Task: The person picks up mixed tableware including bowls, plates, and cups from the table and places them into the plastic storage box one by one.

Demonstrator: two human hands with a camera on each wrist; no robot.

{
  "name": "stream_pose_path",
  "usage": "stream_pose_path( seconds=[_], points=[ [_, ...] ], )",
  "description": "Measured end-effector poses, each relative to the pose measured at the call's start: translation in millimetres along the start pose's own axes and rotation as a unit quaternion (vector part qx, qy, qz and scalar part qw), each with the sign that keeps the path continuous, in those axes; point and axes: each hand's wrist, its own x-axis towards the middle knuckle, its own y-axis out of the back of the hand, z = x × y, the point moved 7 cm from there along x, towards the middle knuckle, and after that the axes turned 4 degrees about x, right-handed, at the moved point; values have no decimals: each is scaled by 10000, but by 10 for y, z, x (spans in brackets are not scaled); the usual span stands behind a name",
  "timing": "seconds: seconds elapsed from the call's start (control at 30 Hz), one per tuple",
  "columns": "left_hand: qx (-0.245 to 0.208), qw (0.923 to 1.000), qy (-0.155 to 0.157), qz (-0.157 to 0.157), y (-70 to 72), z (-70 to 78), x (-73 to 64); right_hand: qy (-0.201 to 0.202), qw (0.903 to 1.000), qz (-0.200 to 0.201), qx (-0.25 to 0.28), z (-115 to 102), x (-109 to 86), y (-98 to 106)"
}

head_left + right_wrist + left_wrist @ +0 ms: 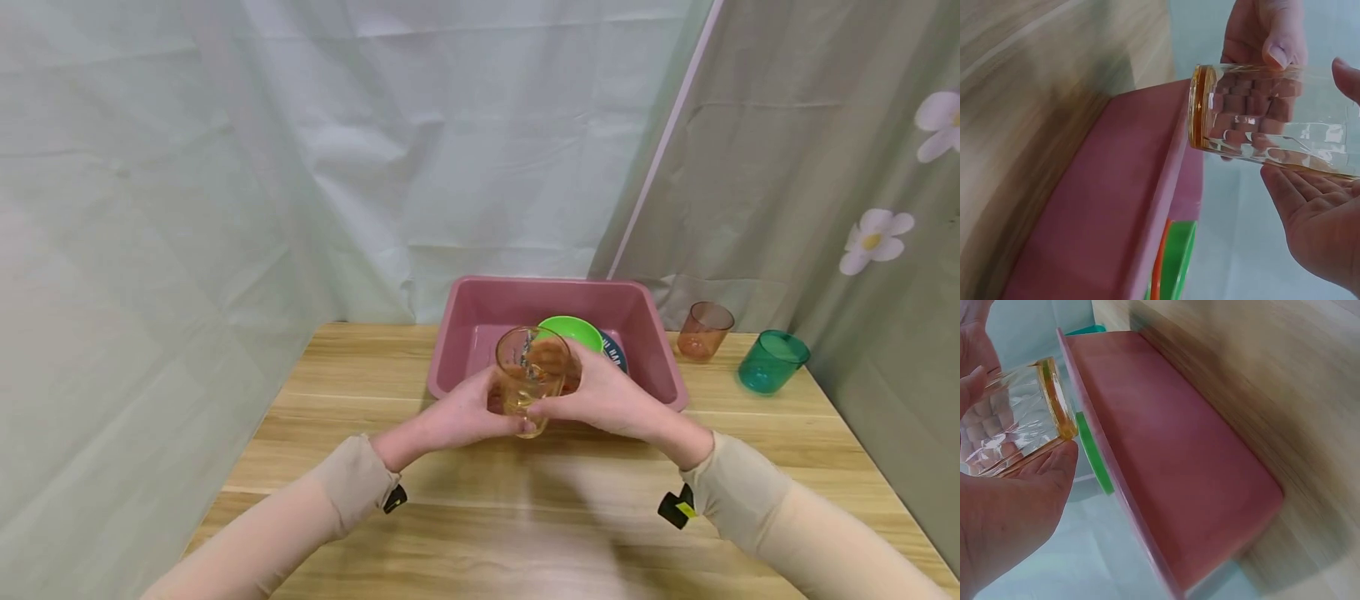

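A clear amber-tinted drinking glass (531, 385) is held upright in the air, over the front rim of a pink basin (551, 289). My left hand (467, 412) grips it from the left, thumb on the near side. From the right, my right hand (606, 393) grips the same glass, its fingers showing through the wall. In the right wrist view the thick amber base of the glass (1199, 106) sits close to the basin's rim. Inside the basin are a bright green bowl (573, 330) and a dark blue item with white lettering (613, 353), partly hidden.
To the right of the basin, an orange-tinted cup (703, 333) and a teal cup (772, 363) stand on the wooden table (360, 375). An orange edge (1159, 265) shows beside the green bowl in the right wrist view. Pale curtains (480, 150) hang behind the table.
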Motion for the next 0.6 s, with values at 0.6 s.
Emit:
stream_pose_path(
  seconds=[0.6],
  points=[
    [4053,9133,-223,325,398,98,-400,-378,9967,639,-334,-144,595,356]
  ],
)
